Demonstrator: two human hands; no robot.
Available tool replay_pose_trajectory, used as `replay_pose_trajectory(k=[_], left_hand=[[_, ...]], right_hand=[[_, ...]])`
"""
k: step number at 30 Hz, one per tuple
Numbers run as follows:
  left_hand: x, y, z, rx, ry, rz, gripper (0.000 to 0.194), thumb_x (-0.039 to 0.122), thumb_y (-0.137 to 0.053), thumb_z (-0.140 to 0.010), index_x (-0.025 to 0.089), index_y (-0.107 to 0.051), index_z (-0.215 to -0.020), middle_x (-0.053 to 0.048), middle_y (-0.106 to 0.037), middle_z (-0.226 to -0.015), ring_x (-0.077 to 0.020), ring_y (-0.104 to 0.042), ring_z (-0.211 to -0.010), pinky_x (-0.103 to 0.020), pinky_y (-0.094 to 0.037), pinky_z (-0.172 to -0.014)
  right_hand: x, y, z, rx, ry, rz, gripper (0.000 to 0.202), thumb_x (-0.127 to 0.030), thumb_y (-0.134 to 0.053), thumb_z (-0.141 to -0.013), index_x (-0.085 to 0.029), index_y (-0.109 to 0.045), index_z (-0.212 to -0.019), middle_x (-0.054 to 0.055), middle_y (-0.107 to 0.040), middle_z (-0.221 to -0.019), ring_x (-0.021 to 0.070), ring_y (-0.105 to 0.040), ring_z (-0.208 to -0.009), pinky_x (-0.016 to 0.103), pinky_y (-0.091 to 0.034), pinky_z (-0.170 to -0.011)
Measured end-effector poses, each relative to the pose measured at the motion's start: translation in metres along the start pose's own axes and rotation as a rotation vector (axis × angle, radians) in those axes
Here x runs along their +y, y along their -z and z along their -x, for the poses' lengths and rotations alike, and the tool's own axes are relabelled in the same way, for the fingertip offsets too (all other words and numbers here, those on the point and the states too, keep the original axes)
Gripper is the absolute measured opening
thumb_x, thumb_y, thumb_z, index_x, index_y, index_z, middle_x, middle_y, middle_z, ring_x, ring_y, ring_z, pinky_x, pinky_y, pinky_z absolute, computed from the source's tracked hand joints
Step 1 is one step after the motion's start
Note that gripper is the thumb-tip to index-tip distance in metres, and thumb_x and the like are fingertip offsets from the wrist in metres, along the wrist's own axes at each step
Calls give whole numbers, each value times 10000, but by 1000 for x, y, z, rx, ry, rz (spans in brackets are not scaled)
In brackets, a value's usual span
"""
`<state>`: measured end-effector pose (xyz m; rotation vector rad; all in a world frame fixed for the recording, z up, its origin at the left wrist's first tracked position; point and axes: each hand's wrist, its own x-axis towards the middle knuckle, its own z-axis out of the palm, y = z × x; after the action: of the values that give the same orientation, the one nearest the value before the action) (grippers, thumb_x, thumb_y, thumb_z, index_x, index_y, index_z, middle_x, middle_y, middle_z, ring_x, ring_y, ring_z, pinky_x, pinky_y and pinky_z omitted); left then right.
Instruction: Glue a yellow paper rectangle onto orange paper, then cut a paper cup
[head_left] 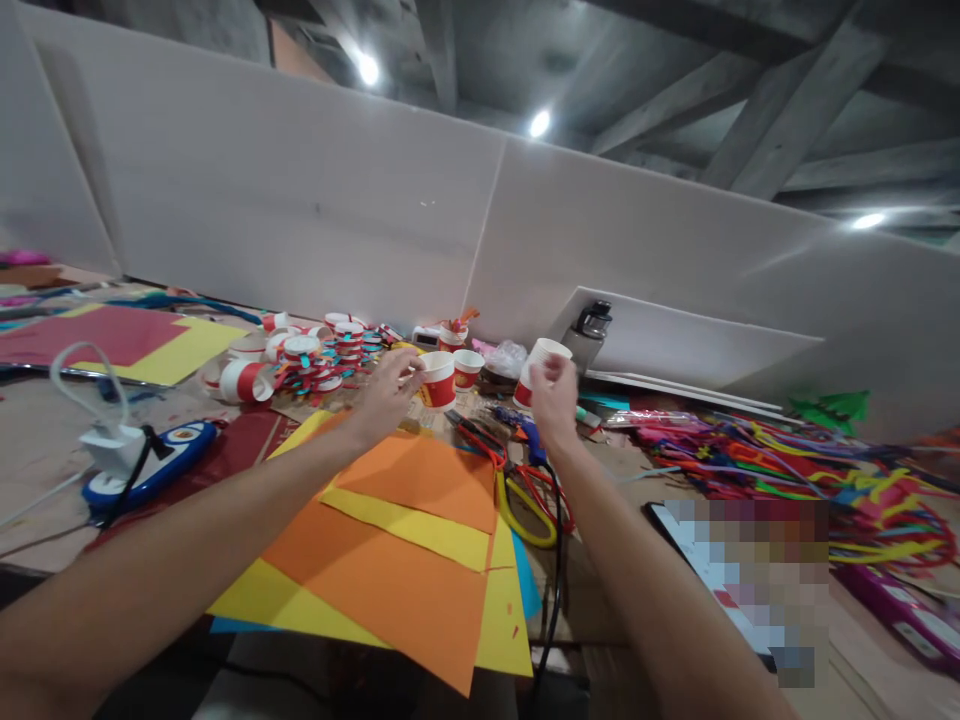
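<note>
My left hand (388,392) grips a red and white paper cup (438,382) by its left side, the cup upright above the far end of the paper sheets. Just right of that, another paper cup (468,370) stands on the table. My right hand (553,398) is closed around a stack of white-rimmed paper cups (549,350), which tilts slightly; its lower part is partly covered by my fingers. Between and below my hands lie scissors (480,438) with red handles and a pair with yellow handles (531,518). Orange paper (420,475) and yellow paper (259,595) spread in front of me.
Cut cup rings (251,380) pile up at the left, near a blue power strip (154,470) with a charger. A dark bottle (589,335) stands behind my right hand. Colourful pipe cleaners (780,460) and a tablet (712,570) lie to the right. White panels (315,200) close off the back.
</note>
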<state>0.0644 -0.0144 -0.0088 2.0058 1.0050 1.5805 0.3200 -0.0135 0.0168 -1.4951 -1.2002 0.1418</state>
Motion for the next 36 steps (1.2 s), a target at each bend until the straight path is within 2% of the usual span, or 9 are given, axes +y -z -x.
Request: replay_pose_trajectory(k=[3,6,12,15,18,22,27,30,36], left_hand=[[11,-2,4,-41,-3,56,150,334,-515,-910,195,-567,-889,-85,-547,-1182,-197,-511,-1132,-341,-449,-923],[19,0,8,-25,24,141,165,353,-523,-909,192,-561,-910,-84,-569,-1161,-189,-536,-1101,-348,-443,-944],[13,-1,18,-4,326,649,480,424,-699,-778,234,-464,-1152,-90,-525,-1290,-184,-558,-1140,-315,-484,-910],[16,-5,23,-134,462,822,520,450,-744,-728,200,-523,-1127,-99,-593,-1206,-198,-609,-1044,-306,-514,-830],[25,-5,25,-238,504,929,434,380,-765,-724,167,-586,-1056,-82,-663,-1075,-190,-644,-945,-293,-522,-795],[29,4,21,-114,569,1014,358,309,-741,-747,184,-594,-1048,-56,-681,-1032,-171,-656,-880,-320,-554,-784],[12,15,13,65,621,999,388,218,-750,-709,224,-563,-1049,-8,-675,-1001,-133,-657,-802,-287,-575,-688],[3,15,12,132,671,948,374,216,-760,-692,179,-559,-1004,-21,-685,-939,-123,-662,-733,-243,-555,-626],[-6,13,17,194,708,939,337,345,-757,-718,162,-548,-909,-16,-682,-784,-136,-666,-632,-217,-508,-528]], right_hand=[[-33,-11,46,-481,86,-247,573,-445,-619,-787,-231,-436,-1286,102,-574,-1226,234,-575,-1086,395,-473,-913],[-47,-22,77,-675,22,-356,672,-366,-683,-743,-236,-384,-1331,96,-605,-1179,201,-638,-911,364,-519,-791],[-45,-28,93,-642,-159,-509,478,-365,-720,-707,-204,-515,-1107,78,-651,-1039,173,-645,-803,352,-542,-733],[-48,-29,99,-694,-204,-596,447,-414,-717,-719,-211,-527,-1070,45,-658,-937,140,-635,-703,308,-541,-669],[-51,-28,104,-704,-178,-570,404,-440,-704,-730,-223,-541,-1029,26,-650,-924,119,-622,-638,276,-527,-605],[-50,-15,88,-692,-111,-487,291,-479,-587,-807,-208,-604,-909,17,-652,-887,112,-625,-632,256,-511,-581],[-43,26,46,-366,-57,-438,255,-402,-659,-729,-192,-615,-867,-6,-652,-734,116,-608,-607,260,-513,-603],[-36,47,35,-274,-19,-278,236,-404,-640,-744,-177,-628,-809,2,-632,-645,126,-574,-536,264,-482,-539],[-22,56,46,-376,37,94,227,-374,-554,-824,-177,-648,-761,20,-650,-636,143,-587,-549,254,-439,-535]])
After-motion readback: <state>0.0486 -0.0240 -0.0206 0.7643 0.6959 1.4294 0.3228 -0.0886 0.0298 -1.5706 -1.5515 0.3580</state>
